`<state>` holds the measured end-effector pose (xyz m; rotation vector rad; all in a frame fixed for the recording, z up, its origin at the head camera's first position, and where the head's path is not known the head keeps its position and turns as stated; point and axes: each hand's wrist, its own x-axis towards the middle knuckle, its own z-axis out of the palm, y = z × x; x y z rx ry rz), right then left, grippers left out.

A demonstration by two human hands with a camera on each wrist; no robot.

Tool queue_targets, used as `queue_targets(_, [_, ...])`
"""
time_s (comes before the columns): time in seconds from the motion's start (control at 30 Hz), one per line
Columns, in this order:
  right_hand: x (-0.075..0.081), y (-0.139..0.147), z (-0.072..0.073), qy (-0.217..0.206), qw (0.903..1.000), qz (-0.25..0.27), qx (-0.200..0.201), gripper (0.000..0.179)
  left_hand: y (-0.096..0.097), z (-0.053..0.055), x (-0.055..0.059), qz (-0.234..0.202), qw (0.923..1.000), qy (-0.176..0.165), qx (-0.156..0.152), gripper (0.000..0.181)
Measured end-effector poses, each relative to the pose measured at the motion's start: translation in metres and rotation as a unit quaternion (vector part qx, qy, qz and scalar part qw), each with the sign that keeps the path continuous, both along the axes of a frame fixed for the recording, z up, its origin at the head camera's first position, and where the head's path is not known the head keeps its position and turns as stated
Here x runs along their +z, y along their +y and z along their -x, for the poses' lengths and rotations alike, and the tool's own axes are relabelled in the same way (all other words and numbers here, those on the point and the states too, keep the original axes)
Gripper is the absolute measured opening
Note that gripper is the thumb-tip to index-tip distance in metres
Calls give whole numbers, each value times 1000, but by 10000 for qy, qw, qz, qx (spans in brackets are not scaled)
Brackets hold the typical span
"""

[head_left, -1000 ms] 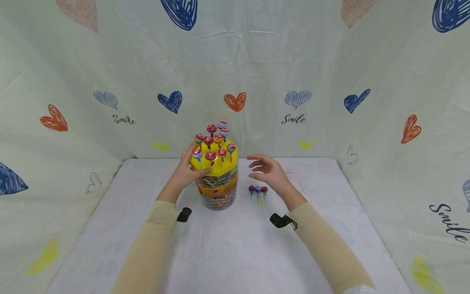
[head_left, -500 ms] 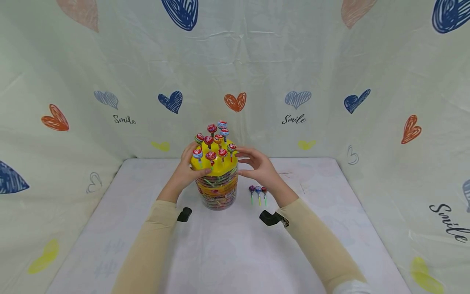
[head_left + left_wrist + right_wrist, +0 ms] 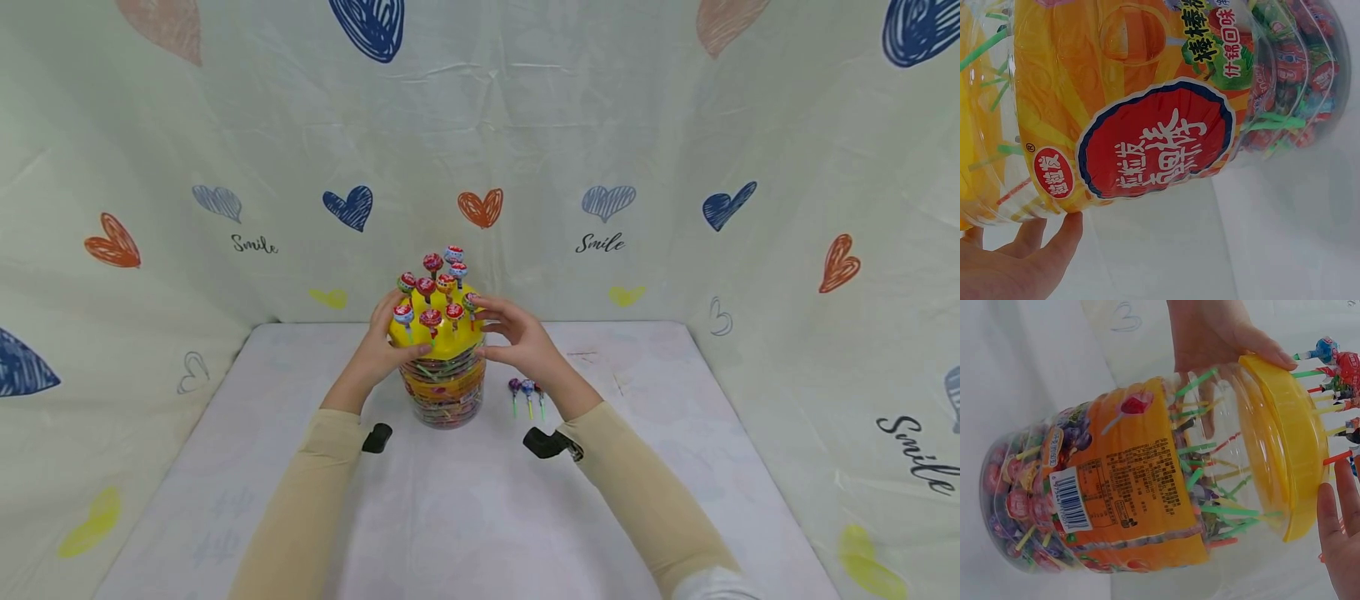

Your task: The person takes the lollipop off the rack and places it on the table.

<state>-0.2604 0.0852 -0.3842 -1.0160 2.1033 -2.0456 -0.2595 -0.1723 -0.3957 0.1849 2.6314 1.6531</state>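
Note:
A clear plastic jar [image 3: 447, 400] full of wrapped lollipops stands on the table, its orange label [image 3: 1154, 137] large in the left wrist view. Its yellow lid [image 3: 453, 344] carries several upright lollipops [image 3: 431, 319], stuck in by their sticks. My left hand [image 3: 378, 346] grips the lid and upper jar from the left, thumb in front on the lid, as the right wrist view also shows. On the right, my right hand [image 3: 525, 346] has its fingers spread beside the lid's edge, close to a red-sticked lollipop [image 3: 1337, 457]. Whether the fingertips touch it is unclear.
Three loose lollipops [image 3: 528, 387] lie on the white table [image 3: 465, 517] right of the jar, one partly behind my right wrist. A pale cloth with hearts [image 3: 480, 208] and printed words hangs behind and at the sides.
My right hand has moved left from above the loose lollipops to the lid's right edge. My left hand and the jar have stayed in place.

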Motion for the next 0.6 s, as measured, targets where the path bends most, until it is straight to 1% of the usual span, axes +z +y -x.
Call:
queue_targets(0.2, [1,-1,-1,-28,10000,69,26,63,0,0,-1,-28,10000,-6,7,98])
queue_targets(0.37, [2,-1,-1,-27,9999,129,36,62,0,0,-1,-59,10000,53,-32,98])
queue_targets(0.5, [4,0,-2,3,9997,227,-65,60,-1,1,-2,-55,10000,70,-38,98])
queue_targets(0.6, [6,3,-3,35,9990,394,-225,59,-1,1,-2,-63,10000,45,-45,98])
